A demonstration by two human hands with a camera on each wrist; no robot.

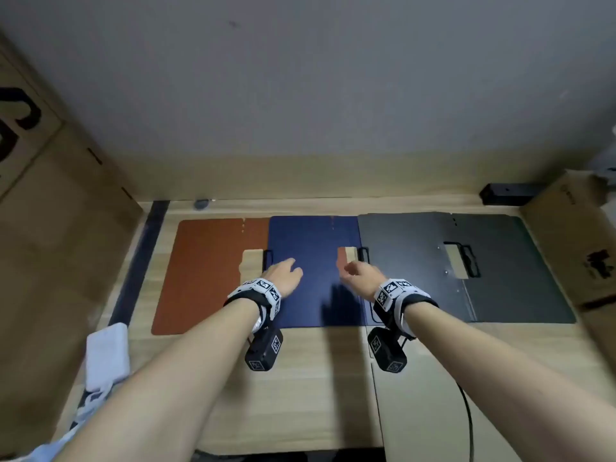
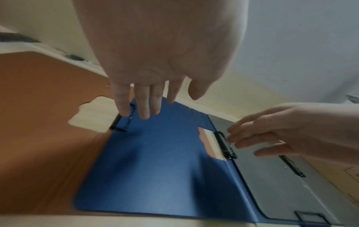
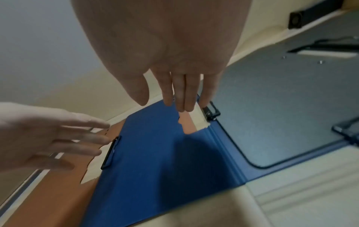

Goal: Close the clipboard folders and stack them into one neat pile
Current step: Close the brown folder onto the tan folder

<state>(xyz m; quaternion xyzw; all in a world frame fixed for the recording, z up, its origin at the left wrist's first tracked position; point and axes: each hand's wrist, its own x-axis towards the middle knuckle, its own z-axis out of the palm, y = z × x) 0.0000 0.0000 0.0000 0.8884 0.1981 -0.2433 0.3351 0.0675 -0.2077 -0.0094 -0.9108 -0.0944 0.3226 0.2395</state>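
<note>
Both the left hand (image 1: 283, 274) and right hand (image 1: 358, 273) hover empty, fingers loosely extended, above the blue folder (image 1: 313, 288); brown folder (image 1: 203, 275) and grey folder (image 1: 466, 261) apparently lie open, nothing stacked.

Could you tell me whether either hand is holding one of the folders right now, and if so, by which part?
Nothing is held: the left hand and right hand hover open over the blue folder.

Folders – three: one brown (image 1: 203, 275), one blue (image 1: 313, 295), one grey (image 1: 466, 261).
</note>
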